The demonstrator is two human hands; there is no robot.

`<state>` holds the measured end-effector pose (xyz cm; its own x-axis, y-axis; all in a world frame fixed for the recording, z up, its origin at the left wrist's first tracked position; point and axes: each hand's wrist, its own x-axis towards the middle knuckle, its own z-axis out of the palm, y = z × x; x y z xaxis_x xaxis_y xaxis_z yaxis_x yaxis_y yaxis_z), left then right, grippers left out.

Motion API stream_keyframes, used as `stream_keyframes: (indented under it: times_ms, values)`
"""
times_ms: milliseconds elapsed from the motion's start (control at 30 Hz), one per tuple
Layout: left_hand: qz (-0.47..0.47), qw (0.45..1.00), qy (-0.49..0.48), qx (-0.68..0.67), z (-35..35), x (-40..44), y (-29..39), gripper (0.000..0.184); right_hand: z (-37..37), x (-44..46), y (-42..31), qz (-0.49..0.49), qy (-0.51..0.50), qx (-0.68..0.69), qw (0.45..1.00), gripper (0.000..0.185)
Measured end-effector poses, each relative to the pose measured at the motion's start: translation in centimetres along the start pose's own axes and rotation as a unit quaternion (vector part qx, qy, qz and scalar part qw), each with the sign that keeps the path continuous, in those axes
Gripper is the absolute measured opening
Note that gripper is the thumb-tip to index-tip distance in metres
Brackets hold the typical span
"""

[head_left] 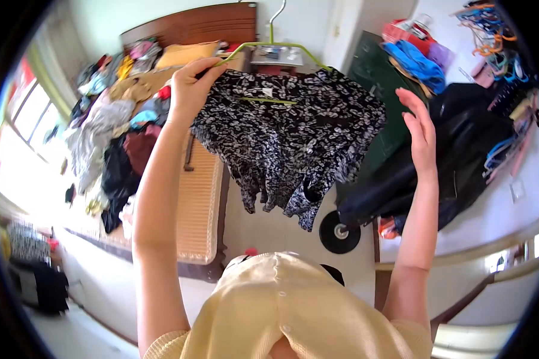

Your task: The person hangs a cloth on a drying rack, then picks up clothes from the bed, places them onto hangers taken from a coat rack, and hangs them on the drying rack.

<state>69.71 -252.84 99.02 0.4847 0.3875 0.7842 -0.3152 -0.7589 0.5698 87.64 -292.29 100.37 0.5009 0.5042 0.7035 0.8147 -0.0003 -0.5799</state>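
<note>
A black top with a white floral pattern (293, 128) hangs on a green hanger (272, 44) in front of me, its silver hook pointing up. My left hand (193, 87) pinches the hanger and the top's shoulder at the left end. To the right of the top, my right hand (418, 122) is raised with its fingers apart, touching nothing. The hanger's lower bar shows through the neck opening.
Piled clothes (120, 131) lie on a bed with a wooden headboard (191, 27) at left. A black jacket (461, 143), a blue cloth (418, 63) and many hangers (491, 36) are at right. A round black base (339, 233) stands on the floor.
</note>
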Motion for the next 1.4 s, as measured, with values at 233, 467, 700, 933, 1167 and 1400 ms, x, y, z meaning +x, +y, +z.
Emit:
stream_keyframes:
  times_ms: [233, 467, 700, 933, 1167, 1400]
  values:
    - [-0.070, 0.983, 0.115, 0.123, -6.2, -8.6, 12.7, 0.016, 3.1, 2.5, -2.0, -0.069, -0.169, 0.107, 0.977, 0.018]
    - [-0.210, 0.908, 0.231, 0.279, -5.9, -13.5, 25.7, 0.019, 2.8, 8.3, -3.5, -0.136, -0.374, 0.297, 0.868, 0.018]
    - [-0.205, 0.769, 0.375, 0.475, 2.7, -11.5, 29.0, 0.021, 8.7, 15.2, 1.5, -0.300, -0.302, 0.409, 0.807, 0.018]
    - [-0.180, 0.636, 0.445, 0.604, 9.6, -18.2, 29.9, 0.036, 16.0, 13.5, 4.7, -0.296, -0.236, 0.502, 0.777, 0.019]
    - [-0.248, 0.571, 0.593, 0.511, 17.2, -27.3, 33.8, 0.022, 17.4, 13.2, 6.4, -0.310, -0.243, 0.527, 0.753, 0.025]
    - [-0.300, 0.563, 0.607, 0.474, 25.1, -27.5, 36.4, 0.022, 18.2, 13.3, 5.8, -0.300, -0.264, 0.574, 0.715, 0.025]
